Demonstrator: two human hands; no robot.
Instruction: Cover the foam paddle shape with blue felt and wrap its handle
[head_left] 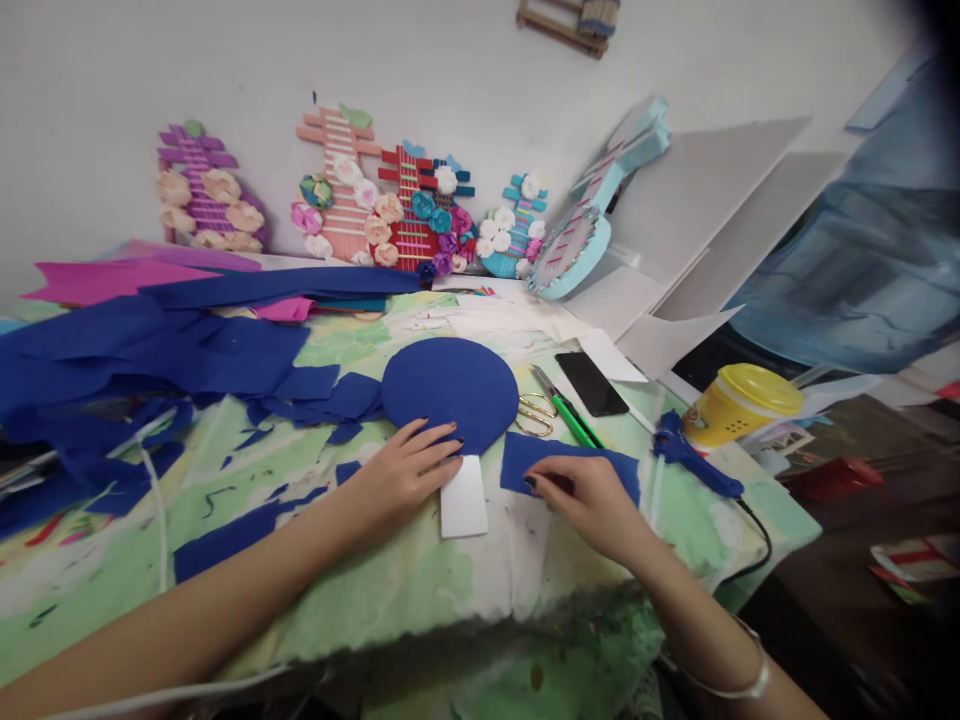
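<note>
- Blue disc (450, 380): mid-table (375, 600), in front of person, lying flat w/ white tab (465, 510) at its near edge.
- L hand (409, 465): fingers apart, laid over disc's near edge & top of tab; grip not clamped on anything.
- R hand (589, 500): over blue sheet (514, 465), thumb & finger drawn close; can't tell if grip has pinched the sheet.
- Disc + tab: prob. light & fairly stiff; best held by rim or flat across the join, b/c tab could bend there.
- Sheet: thin, prob. soft, creases/tears easily; take by a corner or edge, gently.
- Scissors (535, 417) just beside disc, so mind that rim.
</note>
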